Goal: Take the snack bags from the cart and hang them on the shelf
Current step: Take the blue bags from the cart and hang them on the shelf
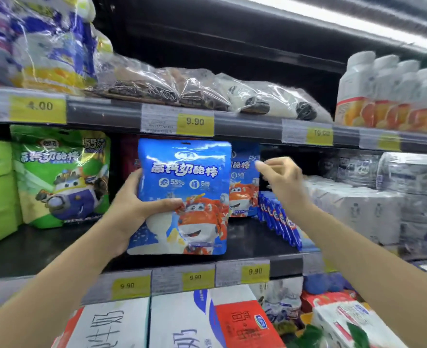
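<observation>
The blue snack bag (pixel 182 177) is being held upright in front of the middle bay, its top edge sitting just under the upper shelf rail (pixel 107 114). The left hand (pixel 134 204) is gripping it from the left, its thumb lying across the front beside the orange cartoon plane and its other fingers going out of sight behind the bag. Whether the hole at the bag's top is on a hook is not showing.

Behind it, to the right, a second blue bag (pixel 243 197) is showing only its right part. The right hand (pixel 282 182) is reaching to that bag's upper right edge with fingers partly curled. Motion blur is hiding whether the fingertips are pinching or only touching, so its grip cannot be told.

A green bag (pixel 62 177) is standing to the left. A row of small blue packets (pixel 280 217) is leaning just right of the second bag, beneath the right wrist, with clear-wrapped white packs (pixel 358 204) beyond. On the shelf above, clear-wrapped rolls (pixel 182 89) and white bottles (pixel 393 91) are sitting. Below, white cartons (pixel 182 322) are being cut off by the frame edge.

Both bag kinds are reading "55%" beside large Chinese lettering. Yellow price tags are reading 4.00 (pixel 38 106) and 9.90 (pixel 195 121), and the lower rail tags (pixel 255 271) are reading 9.90
</observation>
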Demonstrator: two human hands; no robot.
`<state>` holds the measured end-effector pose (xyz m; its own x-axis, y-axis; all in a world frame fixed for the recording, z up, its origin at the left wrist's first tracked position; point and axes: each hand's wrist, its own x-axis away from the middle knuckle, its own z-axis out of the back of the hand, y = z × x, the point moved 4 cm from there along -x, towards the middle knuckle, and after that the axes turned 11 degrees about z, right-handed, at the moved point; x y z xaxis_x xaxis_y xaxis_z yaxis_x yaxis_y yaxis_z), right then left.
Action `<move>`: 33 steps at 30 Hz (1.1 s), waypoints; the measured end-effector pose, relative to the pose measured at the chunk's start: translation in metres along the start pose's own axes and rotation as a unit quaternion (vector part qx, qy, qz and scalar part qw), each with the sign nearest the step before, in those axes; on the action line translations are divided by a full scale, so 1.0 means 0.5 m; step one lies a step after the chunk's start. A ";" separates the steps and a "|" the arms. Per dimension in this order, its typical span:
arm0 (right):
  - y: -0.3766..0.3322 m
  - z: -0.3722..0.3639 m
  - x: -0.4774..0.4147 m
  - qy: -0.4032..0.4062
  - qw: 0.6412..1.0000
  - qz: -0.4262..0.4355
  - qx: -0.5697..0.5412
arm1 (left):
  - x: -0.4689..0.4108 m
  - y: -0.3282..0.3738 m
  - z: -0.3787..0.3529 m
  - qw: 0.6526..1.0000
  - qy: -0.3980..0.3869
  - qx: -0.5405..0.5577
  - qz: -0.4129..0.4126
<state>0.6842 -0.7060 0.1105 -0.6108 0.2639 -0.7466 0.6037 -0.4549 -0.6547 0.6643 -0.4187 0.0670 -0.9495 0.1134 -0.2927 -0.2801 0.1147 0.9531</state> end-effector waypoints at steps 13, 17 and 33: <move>0.030 -0.022 0.015 -0.161 0.954 -0.181 -0.176 | -0.104 -0.039 -0.170 0.993 -0.057 -0.101 -0.035; 0.071 -0.021 -0.021 -0.115 0.973 -0.143 -0.139 | -0.135 -0.070 -0.184 0.970 -0.074 -0.221 -0.062; 0.149 -0.077 -0.118 -0.090 0.980 -0.116 -0.137 | -0.259 -0.130 -0.201 0.965 0.017 -0.259 -0.045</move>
<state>0.7851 -0.7228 0.1011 -0.8137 0.1680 -0.5565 0.5372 -0.1486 -0.8303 0.7910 -0.5402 0.0506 -0.9193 0.0924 -0.3826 -0.3872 -0.3873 0.8367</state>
